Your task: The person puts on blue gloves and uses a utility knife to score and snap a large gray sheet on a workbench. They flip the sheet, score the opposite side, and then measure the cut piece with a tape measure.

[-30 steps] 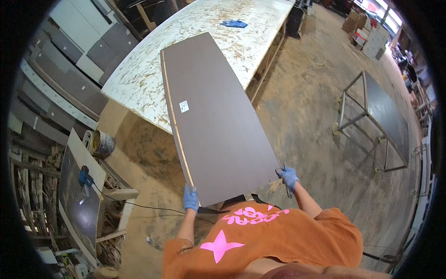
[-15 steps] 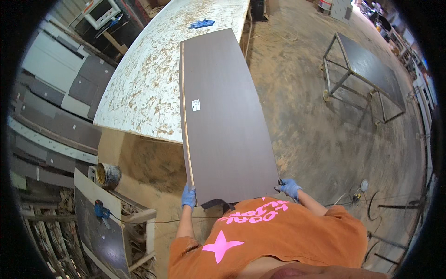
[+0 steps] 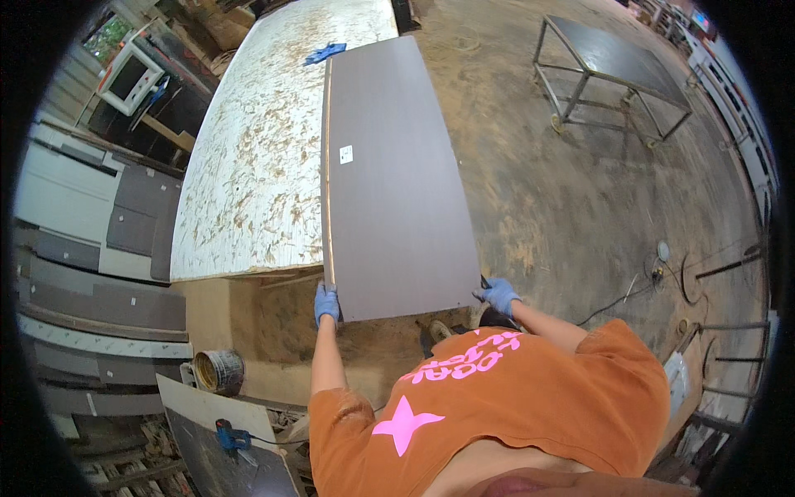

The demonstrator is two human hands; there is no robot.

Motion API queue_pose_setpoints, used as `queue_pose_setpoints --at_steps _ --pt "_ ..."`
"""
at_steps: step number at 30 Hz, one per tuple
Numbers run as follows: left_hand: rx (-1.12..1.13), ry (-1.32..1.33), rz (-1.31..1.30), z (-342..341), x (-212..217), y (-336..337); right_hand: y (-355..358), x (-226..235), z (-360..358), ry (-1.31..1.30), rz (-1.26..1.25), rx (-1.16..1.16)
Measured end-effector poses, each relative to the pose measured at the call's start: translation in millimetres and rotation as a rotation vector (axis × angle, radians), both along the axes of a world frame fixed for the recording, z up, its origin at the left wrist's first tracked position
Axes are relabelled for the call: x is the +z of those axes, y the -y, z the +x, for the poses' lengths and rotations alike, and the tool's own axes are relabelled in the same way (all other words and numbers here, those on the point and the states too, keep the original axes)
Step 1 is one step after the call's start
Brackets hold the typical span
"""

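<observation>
A long grey-brown board (image 3: pixel 402 190) lies on the white table (image 3: pixel 248 190), its near end jutting past the table's edge. Along its left side runs a strip of bare wood, and a small white label (image 3: pixel 346 155) is stuck on its face. My gloved left hand (image 3: pixel 327 305) grips the near left corner, fingers wrapped over the edge. At the near right corner my gloved right hand (image 3: pixel 499 296) is closed on the board's edge. Something dark shows by its fingertips, too small to make out.
Blue gloves (image 3: pixel 325 54) lie on the table beside the board's far end. A metal-framed trolley (image 3: pixel 613 58) stands far right. A bucket (image 3: pixel 219 372) and a corded blue power tool (image 3: pixel 234 436) are at lower left. A cable (image 3: pixel 617 300) crosses the floor at right.
The board has slid farther along the table, its far end now reaching the blue gloves. Both hands have moved forward with it. The view has also shifted.
</observation>
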State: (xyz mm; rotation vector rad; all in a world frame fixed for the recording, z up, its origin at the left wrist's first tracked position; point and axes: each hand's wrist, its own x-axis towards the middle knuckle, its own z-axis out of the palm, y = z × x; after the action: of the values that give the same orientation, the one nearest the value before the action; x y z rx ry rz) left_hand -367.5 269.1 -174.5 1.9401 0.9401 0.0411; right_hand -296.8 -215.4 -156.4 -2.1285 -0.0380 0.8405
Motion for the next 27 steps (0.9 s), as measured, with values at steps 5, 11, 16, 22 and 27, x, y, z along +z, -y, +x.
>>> queue_pose_setpoints --at_steps 5,11,16,22,27 --pt "0.194 -0.162 0.169 67 40 9 -35 32 45 0.029 -0.238 0.035" --pt "0.058 -0.266 0.698 77 48 33 -13 9 77 -0.319 0.413 -0.534" --pt "-0.528 -0.233 0.945 77 46 62 41 2 27 -0.994 0.722 -0.991" --pt "-0.588 -0.101 0.931 133 42 95 40 -27 -4 -1.107 1.035 -1.136" --pt "-0.608 -0.162 0.984 176 51 120 35 -32 26 -1.063 1.112 -0.996"
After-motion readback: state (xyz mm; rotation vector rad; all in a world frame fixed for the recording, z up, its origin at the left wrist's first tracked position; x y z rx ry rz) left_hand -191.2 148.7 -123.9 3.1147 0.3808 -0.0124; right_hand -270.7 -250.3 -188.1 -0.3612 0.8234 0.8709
